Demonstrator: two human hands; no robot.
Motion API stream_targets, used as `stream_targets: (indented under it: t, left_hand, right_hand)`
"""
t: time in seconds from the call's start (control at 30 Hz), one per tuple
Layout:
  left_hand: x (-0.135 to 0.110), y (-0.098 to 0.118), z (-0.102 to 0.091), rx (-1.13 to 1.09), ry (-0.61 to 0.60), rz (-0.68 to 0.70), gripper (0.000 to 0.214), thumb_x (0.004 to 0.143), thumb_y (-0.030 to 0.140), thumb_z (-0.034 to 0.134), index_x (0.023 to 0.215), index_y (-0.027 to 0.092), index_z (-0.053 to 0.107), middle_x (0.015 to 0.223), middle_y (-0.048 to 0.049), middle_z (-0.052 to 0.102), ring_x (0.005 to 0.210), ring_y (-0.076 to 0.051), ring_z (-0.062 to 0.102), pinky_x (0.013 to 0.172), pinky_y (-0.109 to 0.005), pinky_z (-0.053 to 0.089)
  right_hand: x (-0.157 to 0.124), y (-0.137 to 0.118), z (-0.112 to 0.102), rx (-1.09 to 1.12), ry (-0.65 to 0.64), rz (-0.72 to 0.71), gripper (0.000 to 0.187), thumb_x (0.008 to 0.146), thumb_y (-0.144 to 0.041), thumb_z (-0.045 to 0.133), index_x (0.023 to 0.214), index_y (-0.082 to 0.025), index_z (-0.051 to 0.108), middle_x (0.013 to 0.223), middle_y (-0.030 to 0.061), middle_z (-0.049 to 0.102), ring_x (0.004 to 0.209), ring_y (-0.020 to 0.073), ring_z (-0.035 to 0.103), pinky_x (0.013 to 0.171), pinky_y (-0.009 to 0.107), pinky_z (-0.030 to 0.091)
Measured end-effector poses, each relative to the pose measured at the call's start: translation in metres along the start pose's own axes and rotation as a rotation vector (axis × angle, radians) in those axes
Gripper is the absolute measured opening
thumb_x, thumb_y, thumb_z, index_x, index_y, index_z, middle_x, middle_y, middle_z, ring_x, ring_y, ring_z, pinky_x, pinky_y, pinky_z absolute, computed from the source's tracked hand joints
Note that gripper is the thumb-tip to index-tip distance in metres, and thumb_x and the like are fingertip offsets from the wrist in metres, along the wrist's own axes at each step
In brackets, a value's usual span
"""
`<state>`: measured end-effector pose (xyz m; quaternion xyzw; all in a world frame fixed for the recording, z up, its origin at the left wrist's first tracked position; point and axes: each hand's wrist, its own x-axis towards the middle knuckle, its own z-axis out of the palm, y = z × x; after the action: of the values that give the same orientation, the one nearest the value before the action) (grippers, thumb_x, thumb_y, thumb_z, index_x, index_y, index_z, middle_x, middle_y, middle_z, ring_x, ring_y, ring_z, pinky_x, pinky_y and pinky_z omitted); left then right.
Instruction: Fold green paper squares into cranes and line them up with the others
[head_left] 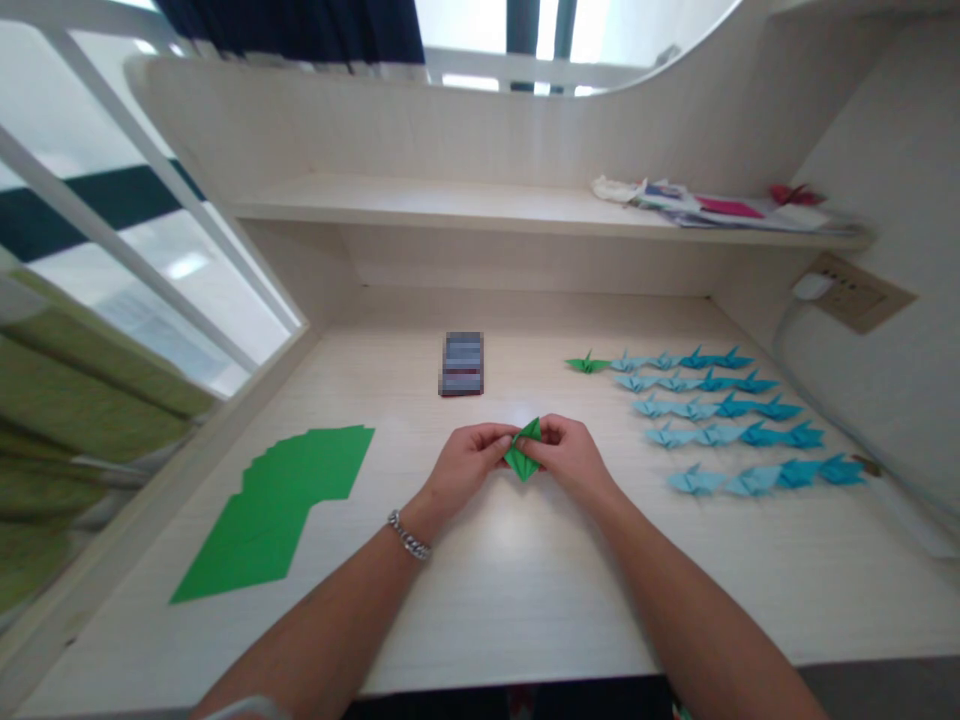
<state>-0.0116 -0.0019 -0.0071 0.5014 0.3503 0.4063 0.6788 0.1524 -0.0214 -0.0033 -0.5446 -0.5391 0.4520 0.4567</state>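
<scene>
Green folded paper [524, 464] sits pinched between the fingers of my left hand [466, 466] and right hand [576, 458], over the middle of the desk [517, 590], with several fingertips hidden behind it. Beyond it lies a dark rectangular object [463, 364] (too pixelated for me to identify), while my forearms [337, 610] are cut off below and whether the paper touches the desk I cannot tell.

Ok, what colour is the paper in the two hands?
Green; the folded paper between the left hand and right hand shows in the head view.
</scene>
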Motion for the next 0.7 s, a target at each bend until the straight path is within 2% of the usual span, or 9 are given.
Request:
stream_targets:
  t: [0.17,0.37,0.57,0.7]
  left_hand:
    - [0.000,0.000,-0.002,-0.022,-0.057,0.001,0.030,0.074,0.030,0.069,0.098,0.012,0.070,0.090,-0.0098,0.071,0.080,-0.019,0.065,0.084,-0.037,0.049]
    - [-0.001,0.002,-0.003,0.010,-0.094,-0.006,0.032,0.075,0.030,0.068,0.102,0.013,0.070,0.095,-0.0098,0.071,0.084,-0.019,0.064,0.086,-0.036,0.048]
    - [0.002,0.001,-0.004,0.004,0.021,-0.016,0.034,0.072,0.034,0.071,0.099,0.013,0.070,0.090,-0.0097,0.071,0.077,-0.019,0.064,0.078,-0.035,0.051]
    - [0.003,0.000,-0.004,0.043,0.070,-0.015,0.036,0.071,0.035,0.071,0.099,0.013,0.070,0.089,-0.0097,0.072,0.075,-0.018,0.064,0.075,-0.033,0.051]
  right_hand:
    - [0.000,0.003,0.000,-0.041,0.021,-0.023,0.022,0.066,-0.034,0.068,0.074,-0.015,0.064,0.060,0.0002,0.061,0.053,0.0125,0.054,0.048,0.022,0.041]
    - [-0.001,0.003,0.003,-0.169,0.088,-0.084,0.016,0.067,-0.029,0.066,0.074,-0.015,0.065,0.062,0.0005,0.063,0.057,0.0133,0.056,0.051,0.022,0.042]
    - [-0.002,-0.005,0.000,0.053,-0.073,0.025,0.028,0.072,-0.038,0.063,0.085,-0.014,0.067,0.070,0.0038,0.066,0.058,0.0150,0.060,0.049,0.024,0.047]
    - [-0.001,-0.005,-0.001,0.100,-0.101,0.040,0.030,0.075,-0.040,0.061,0.089,-0.014,0.069,0.071,0.0042,0.068,0.058,0.0144,0.061,0.051,0.025,0.049]
